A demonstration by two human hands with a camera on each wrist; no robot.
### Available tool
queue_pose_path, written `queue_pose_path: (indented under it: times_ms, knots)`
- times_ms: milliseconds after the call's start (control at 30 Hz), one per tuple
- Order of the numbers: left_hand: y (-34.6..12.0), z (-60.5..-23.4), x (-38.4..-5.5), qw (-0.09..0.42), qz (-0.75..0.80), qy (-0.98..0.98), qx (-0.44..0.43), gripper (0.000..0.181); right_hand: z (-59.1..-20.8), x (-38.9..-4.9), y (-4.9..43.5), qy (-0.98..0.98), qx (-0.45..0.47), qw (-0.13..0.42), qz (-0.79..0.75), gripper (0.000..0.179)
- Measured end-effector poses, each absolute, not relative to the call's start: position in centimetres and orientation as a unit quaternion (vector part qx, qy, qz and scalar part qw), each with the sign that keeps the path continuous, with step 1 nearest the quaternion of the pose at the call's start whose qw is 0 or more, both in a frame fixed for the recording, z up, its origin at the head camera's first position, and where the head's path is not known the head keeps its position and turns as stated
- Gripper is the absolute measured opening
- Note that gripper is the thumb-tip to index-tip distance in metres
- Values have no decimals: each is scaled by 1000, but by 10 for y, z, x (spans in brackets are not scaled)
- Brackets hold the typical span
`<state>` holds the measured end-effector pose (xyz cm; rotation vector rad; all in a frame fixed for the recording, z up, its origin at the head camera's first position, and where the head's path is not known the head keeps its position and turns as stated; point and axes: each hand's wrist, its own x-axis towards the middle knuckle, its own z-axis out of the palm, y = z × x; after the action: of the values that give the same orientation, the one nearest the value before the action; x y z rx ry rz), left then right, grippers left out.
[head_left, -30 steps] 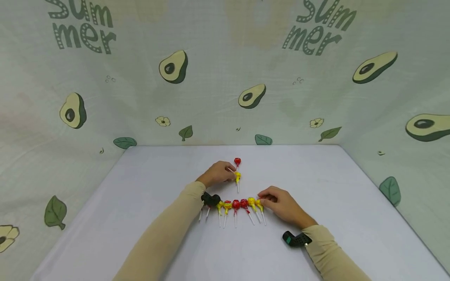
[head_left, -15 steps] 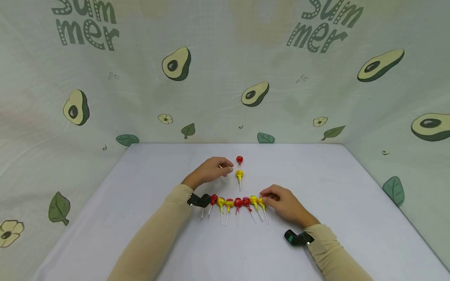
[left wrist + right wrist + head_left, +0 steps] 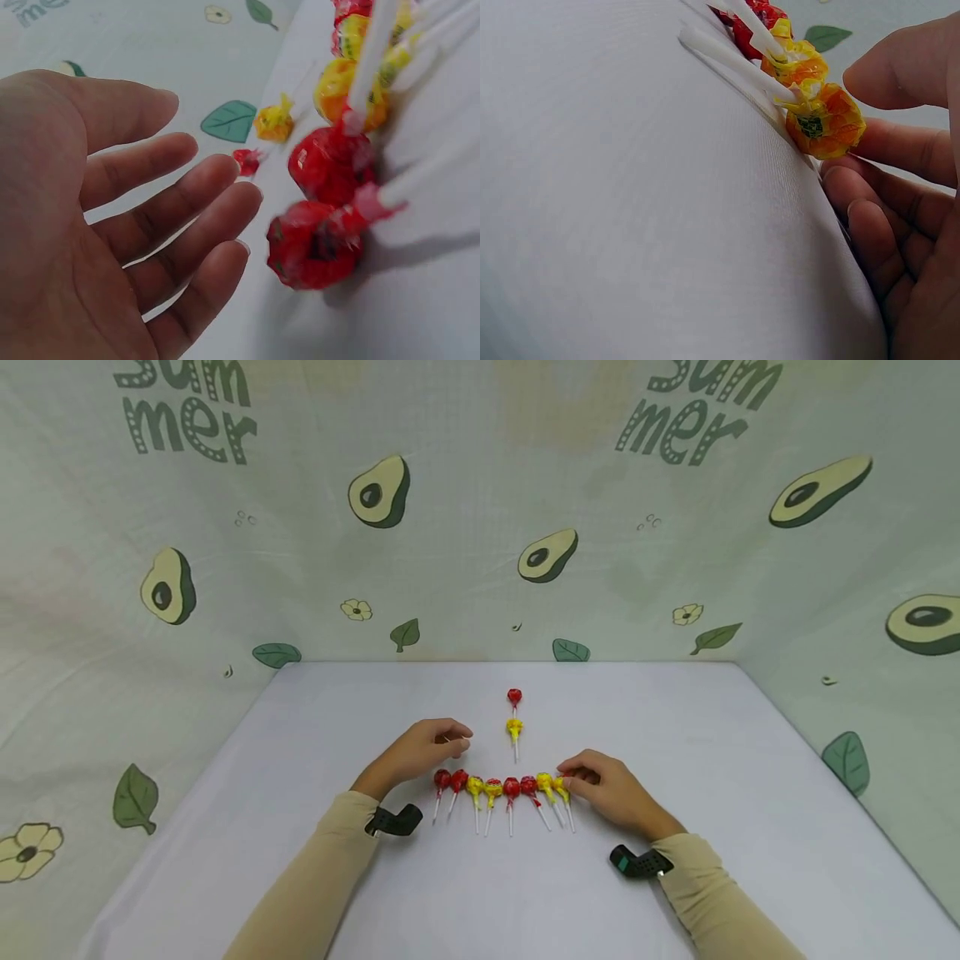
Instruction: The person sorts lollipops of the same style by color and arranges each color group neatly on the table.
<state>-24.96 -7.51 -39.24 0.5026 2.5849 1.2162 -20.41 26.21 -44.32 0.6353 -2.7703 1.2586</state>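
Observation:
Several lollipops lie in a curved row on the white table, heads away from the person, red and yellow wrapped. My left hand [image 3: 416,748] hovers just beyond the row's left end, holding nothing; in the left wrist view its fingers [image 3: 180,210] are spread, apart from the red lollipop [image 3: 311,244] at that end. At the right end, my right hand [image 3: 611,787] is beside the last yellow lollipop [image 3: 829,124]; its fingertips rest against or just behind the head, and the thumb is close without a visible pinch. Farther back, a red lollipop [image 3: 514,697] stands in line with a yellow lollipop [image 3: 514,727].
The white table [image 3: 637,710] stretches around the row on all sides. A cloth [image 3: 465,460] printed with avocados and leaves hangs behind it and along both sides. A black wrist camera [image 3: 397,820] sits on the left wrist, another wrist camera [image 3: 640,862] on the right.
My left hand has drawn back to the left and nearer, away from the yellow lollipop at the back, uncovering the row's left end. My right hand stays at the right end.

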Motion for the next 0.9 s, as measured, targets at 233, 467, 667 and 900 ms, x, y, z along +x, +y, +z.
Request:
queue_pose_path:
  times_ms: [233,467,667,900]
  knots:
    - [-86,-405,-240,98,419,889,157,29,-444,-203,262,-893,208,12,400,18]
    - [-94,-413,-236,79,414,894,152,25,-445,-204,262,-894,212,18,395,19]
    - [-102,-416,-233,76,412,898,133,25,-446,-206,261,-892,217,12,396,19]
    - [-110,-422,-233,85,421,893,137,25,-447,-206,261,-892,220,16,395,20]
